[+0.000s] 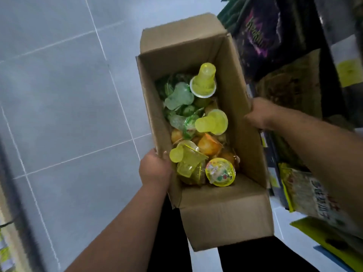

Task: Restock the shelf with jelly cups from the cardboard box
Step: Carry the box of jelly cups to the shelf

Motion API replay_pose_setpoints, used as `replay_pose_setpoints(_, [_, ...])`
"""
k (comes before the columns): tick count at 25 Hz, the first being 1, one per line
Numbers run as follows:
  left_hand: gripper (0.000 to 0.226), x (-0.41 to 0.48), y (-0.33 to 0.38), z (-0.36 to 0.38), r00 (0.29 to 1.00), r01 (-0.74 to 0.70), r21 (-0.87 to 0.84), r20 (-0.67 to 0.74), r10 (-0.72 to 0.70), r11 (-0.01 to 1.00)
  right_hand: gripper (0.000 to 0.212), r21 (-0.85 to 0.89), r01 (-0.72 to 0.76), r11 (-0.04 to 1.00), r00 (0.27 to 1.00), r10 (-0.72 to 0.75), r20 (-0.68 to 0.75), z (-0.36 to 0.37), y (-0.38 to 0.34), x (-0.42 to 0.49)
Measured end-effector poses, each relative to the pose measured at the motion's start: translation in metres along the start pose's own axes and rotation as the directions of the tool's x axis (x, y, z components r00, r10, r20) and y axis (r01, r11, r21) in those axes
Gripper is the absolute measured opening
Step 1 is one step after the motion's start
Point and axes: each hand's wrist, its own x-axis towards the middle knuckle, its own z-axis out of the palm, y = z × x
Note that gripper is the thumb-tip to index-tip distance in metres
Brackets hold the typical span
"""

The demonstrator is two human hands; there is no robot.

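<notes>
An open brown cardboard box (233, 79) hangs above the grey tiled floor, held from both sides. My left hand (155, 169) grips its left wall near the close end. My right hand (261, 114) clasps the right wall, fingers partly hidden behind it. Inside lie several loose jelly cups: yellow ones (204, 81), pale green ones (178, 97) toward the far end, orange ones (209, 147) lower down, and one with a printed yellow-rimmed lid (220, 172) facing up near the close end.
Shelving on the right carries snack bags: a dark purple bag (261, 34), a brownish bag (290, 85) and a yellow-edged printed bag (306, 191). Yellow price tags (348, 71) sit on the shelf edge. My dark trouser legs show under the box. Grey tiled floor (64, 95) lies to the left.
</notes>
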Motion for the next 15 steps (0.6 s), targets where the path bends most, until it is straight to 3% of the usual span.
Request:
replay_pose_setpoints(6, [0.031,0.101,-0.013,0.083,0.997,0.074,0.069,0.012,-0.075,0.995,0.027,-0.040,-0.041,0.998,0.997,0.044,0.058,0.055,0.011,0.123])
replay_pose_setpoints(9, [0.030,0.122,-0.024,0.116,0.995,0.095,0.077,0.014,-0.096,0.993,0.015,-0.078,-0.061,0.995,0.996,0.066,0.064,0.075,0.025,0.159])
replay_pose_setpoints(15, [0.029,0.134,-0.039,0.159,0.985,0.129,0.100,0.104,-0.140,0.987,0.024,-0.098,-0.017,0.995,0.997,0.025,0.076,0.102,0.047,0.197])
